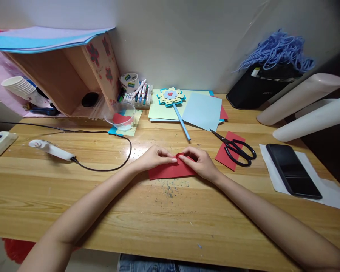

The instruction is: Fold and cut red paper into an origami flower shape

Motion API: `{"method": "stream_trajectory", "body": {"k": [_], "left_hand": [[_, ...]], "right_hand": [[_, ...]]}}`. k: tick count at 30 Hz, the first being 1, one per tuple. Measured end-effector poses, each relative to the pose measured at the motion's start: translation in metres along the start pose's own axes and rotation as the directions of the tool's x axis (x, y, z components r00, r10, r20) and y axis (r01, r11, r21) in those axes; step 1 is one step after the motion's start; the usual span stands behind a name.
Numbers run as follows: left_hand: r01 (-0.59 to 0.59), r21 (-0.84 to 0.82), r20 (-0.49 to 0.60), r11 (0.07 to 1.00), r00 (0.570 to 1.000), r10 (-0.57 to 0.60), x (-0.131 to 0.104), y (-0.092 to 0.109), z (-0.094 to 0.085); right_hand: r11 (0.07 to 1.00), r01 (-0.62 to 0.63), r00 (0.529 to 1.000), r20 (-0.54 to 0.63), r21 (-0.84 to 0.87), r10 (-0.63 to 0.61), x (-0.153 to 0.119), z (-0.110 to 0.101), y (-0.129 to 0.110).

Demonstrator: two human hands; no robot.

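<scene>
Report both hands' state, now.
Left hand: closed, pinching the red paper near its far edge.
Right hand: closed, pinching the same red paper close beside the left hand.

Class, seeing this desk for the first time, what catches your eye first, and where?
Probably the bright red paper sheet, pinched by the left hand and right hand in the middle. Behind it, a layered blue-and-yellow paper flower head with a red heart rests on stacked coloured paper. At the back right, a tangle of blue yarn tops a black container.
</scene>
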State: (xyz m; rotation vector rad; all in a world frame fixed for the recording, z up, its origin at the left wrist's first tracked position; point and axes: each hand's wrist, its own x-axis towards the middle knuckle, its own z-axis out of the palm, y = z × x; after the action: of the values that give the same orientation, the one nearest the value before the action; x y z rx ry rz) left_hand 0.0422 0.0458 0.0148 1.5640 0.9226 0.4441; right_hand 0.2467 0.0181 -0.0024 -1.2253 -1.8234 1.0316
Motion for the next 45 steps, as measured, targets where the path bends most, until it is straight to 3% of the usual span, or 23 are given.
{"method": "stream_trajectory", "body": {"k": [5,8,13,16,20,25,33,38,45], "left_hand": [[0.024,0.005,-0.059,1.0,0.998,-0.023,-0.001,0.003,0.003],[0.054,-0.105,-0.158,0.993,0.985,-0.07,0.001,0.004,0.006],[-0.014,-0.412,-0.389,0.911,0.907,-0.162,0.001,0.002,0.014],[-0.082,-0.542,-0.459,0.837,0.863,-0.212,0.0,0.003,0.023],[-0.076,-0.618,-0.418,0.782,0.875,-0.245,-0.005,0.01,0.036],[-0.05,-0.586,-0.409,0.809,0.88,-0.242,-0.008,0.013,0.041],[0.066,-0.557,-0.299,0.828,0.914,-0.274,-0.006,0.01,0.027],[0.106,-0.651,-0.213,0.751,0.925,-0.315,-0.005,0.01,0.024],[0.098,-0.653,-0.222,0.751,0.923,-0.314,-0.004,0.009,0.023]], "right_hand": [[0.995,-0.037,0.999,-0.02,0.092,0.039,0.0,0.0,-0.002],[0.96,-0.117,0.988,-0.069,0.253,0.139,0.003,-0.001,0.0],[0.783,-0.24,0.954,-0.008,0.574,0.299,0.006,0.001,0.003],[0.717,-0.264,0.943,0.018,0.645,0.331,0.004,0.008,-0.005],[0.749,-0.279,0.922,-0.052,0.601,0.384,0.0,0.019,-0.017],[0.805,-0.218,0.916,-0.17,0.553,0.364,-0.003,0.024,-0.019],[0.799,-0.282,0.915,-0.102,0.531,0.39,-0.003,0.022,-0.02],[0.778,-0.279,0.92,-0.075,0.563,0.384,-0.003,0.021,-0.021],[0.766,-0.297,0.918,-0.052,0.57,0.394,-0.002,0.019,-0.018]]}}
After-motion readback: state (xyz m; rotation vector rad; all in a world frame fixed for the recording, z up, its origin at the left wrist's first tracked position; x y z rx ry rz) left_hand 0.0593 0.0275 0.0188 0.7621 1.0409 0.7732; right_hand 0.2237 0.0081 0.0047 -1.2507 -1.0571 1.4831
